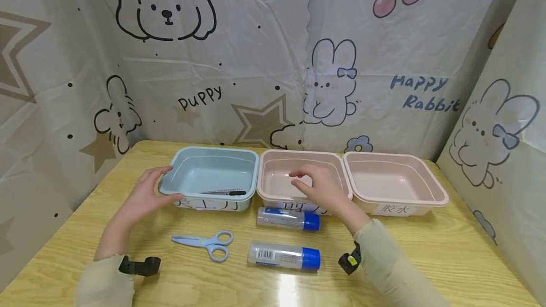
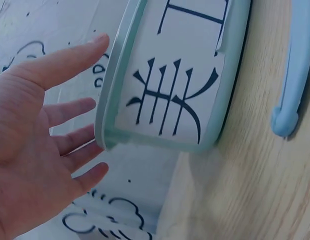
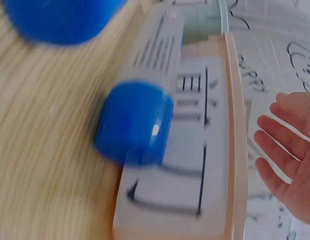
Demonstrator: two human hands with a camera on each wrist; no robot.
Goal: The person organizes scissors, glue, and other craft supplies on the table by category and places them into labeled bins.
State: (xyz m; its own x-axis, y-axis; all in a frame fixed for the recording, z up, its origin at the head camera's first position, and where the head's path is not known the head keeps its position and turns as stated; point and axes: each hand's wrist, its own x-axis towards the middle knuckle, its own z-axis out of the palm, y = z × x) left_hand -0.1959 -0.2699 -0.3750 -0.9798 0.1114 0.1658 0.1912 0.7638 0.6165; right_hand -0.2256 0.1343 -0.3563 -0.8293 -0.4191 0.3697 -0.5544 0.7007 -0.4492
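My left hand [image 1: 147, 195] is at the left end of a light blue bin [image 1: 222, 150], fingers spread and fingertips right at its rim. A utility knife [image 1: 236, 193] lies inside that bin along the front wall. Over the middle pink bin [image 1: 273, 188] hovers my right hand [image 1: 322, 186], its fingers loosely bent with nothing between them. Just in front of this bin lies a clear glue bottle [image 1: 279, 218] with a blue cap. A second glue bottle [image 1: 277, 255] lies nearer to me. Light blue scissors [image 1: 204, 240], blades pointing left, rest on the table to its left.
Another pink bin [image 1: 396, 179] stands at the right end of the row, touching the middle one. All three bins carry white paper labels with black characters on their fronts. A printed curtain [image 1: 256, 60] hangs behind and beside the wooden table [image 1: 170, 283].
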